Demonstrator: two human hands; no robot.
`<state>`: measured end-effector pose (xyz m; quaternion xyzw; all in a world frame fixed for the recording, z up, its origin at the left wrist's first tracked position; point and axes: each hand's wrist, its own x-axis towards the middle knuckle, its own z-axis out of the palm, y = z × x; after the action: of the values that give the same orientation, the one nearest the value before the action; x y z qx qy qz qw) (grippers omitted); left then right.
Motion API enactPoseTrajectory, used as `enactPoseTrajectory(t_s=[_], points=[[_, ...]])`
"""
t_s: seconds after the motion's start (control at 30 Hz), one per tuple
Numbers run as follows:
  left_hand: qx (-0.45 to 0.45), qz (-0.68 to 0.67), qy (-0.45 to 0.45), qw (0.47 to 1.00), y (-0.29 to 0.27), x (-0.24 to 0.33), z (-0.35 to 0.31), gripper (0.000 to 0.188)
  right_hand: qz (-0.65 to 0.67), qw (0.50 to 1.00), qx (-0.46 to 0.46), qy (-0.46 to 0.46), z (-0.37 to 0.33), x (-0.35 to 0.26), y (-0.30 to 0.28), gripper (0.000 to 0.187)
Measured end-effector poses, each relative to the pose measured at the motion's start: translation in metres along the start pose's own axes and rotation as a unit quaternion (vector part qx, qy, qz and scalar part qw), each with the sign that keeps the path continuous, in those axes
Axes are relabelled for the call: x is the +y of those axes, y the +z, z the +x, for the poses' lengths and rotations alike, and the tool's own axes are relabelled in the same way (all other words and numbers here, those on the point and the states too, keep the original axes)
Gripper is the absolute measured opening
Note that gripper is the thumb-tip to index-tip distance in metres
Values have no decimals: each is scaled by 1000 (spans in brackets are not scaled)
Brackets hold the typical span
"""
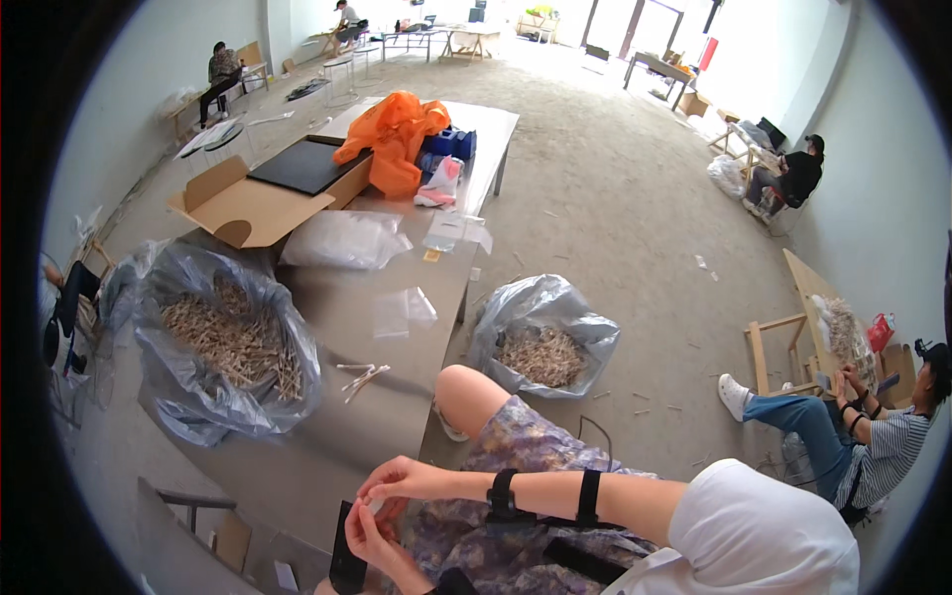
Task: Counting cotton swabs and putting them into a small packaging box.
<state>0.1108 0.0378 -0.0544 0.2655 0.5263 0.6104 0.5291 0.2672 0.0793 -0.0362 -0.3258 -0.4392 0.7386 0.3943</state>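
The right hand [405, 479] and left hand [374, 544] pinch a small whitish piece [376, 505], kind unclear; loose sticks [365, 380] splay mostly slantwise beyond their grip. The right hand lies nearer.

Setting: workshop | bare grey floor [615, 188] | plastic bags [598, 337] heaped with small sticks [233, 337] | people [897, 456] seated at separate work surfaces [803, 288] | open carton [258, 210]
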Motion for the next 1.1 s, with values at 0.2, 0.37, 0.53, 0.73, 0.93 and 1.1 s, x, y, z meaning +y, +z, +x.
enactPoseTrajectory(t_s=[0.2,0.37,0.53,0.73,0.93,1.1], points=[[-31,146,39,988,-7,4,0,22,-61,997,25,-25,-2,-8,2,31],[-85,61,89,991,9,7,-3,27,-1,999,19,43,-10,-19,-2,43],[-65,72,142,985,4,15,-4,13,39,994,-14,103,-5,-18,-2,68],[-66,93,121,986,4,19,-10,16,83,990,-30,113,-3,-18,-4,69],[-99,120,125,980,5,15,-4,19,50,997,-53,29,-6,-25,3,40],[-88,92,126,984,6,13,-2,12,-23,999,40,21,-7,-28,9,16]])
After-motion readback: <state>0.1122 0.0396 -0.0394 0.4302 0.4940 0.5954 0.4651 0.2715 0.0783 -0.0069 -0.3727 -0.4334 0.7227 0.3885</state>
